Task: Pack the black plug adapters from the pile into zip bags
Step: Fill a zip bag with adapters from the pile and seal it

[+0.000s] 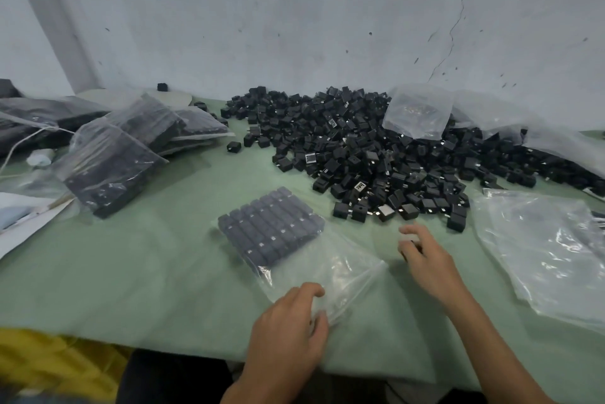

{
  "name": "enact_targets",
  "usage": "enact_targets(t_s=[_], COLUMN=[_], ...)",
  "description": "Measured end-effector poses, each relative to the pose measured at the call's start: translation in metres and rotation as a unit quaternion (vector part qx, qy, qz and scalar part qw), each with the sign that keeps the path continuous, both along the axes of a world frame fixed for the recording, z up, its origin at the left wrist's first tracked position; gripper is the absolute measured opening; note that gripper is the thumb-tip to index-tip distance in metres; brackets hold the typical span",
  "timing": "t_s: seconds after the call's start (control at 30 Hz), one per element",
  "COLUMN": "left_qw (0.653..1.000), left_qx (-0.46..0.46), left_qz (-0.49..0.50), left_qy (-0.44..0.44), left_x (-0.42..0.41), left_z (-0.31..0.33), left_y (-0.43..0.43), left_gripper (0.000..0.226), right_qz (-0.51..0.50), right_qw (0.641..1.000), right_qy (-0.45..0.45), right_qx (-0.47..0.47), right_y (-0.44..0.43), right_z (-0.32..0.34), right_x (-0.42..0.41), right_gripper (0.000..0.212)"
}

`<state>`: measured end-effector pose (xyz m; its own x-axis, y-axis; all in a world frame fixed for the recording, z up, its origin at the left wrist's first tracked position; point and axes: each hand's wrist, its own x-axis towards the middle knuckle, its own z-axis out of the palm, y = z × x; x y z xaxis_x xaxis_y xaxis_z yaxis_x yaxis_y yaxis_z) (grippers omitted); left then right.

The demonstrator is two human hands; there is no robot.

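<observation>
A big pile of black plug adapters covers the far right of the green table. In front of me lies a clear zip bag with several rows of adapters packed flat in its far end. My left hand pinches the bag's open near end. My right hand hovers over the table just right of the bag, short of the pile, its fingers loosely curled; something dark shows under them, too blurred to name.
Several filled bags of adapters are stacked at the left. Empty clear bags lie at the right, and another bag rests on top of the pile. White paper sits at the left edge. A wall stands behind.
</observation>
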<state>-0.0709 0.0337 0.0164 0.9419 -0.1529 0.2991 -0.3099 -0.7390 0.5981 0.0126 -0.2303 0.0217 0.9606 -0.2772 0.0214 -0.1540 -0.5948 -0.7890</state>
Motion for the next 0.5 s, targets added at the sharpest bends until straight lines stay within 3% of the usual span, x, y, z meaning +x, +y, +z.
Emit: enact_targets(t_s=[0.17, 0.3, 0.4, 0.5], left_qw=[0.999, 0.998, 0.996, 0.995], left_qx=[-0.034, -0.064, -0.085, -0.097], left_qz=[0.003, 0.023, 0.029, 0.032], left_qy=[0.005, 0.010, 0.009, 0.002], left_x=[0.007, 0.009, 0.009, 0.010], left_z=[0.006, 0.004, 0.006, 0.008], left_y=[-0.007, -0.009, -0.010, -0.011], left_gripper=[0.021, 0.018, 0.016, 0.015], right_qz=[0.074, 0.125, 0.194, 0.242], right_qw=[0.977, 0.944, 0.928, 0.936], right_qy=[0.039, 0.055, 0.060, 0.062], right_qx=[0.199, 0.299, 0.311, 0.250], right_y=[0.030, 0.074, 0.100, 0.120], right_z=[0.005, 0.006, 0.010, 0.009], right_x=[-0.076, -0.072, -0.054, -0.033], right_gripper=[0.022, 0.017, 0.021, 0.028])
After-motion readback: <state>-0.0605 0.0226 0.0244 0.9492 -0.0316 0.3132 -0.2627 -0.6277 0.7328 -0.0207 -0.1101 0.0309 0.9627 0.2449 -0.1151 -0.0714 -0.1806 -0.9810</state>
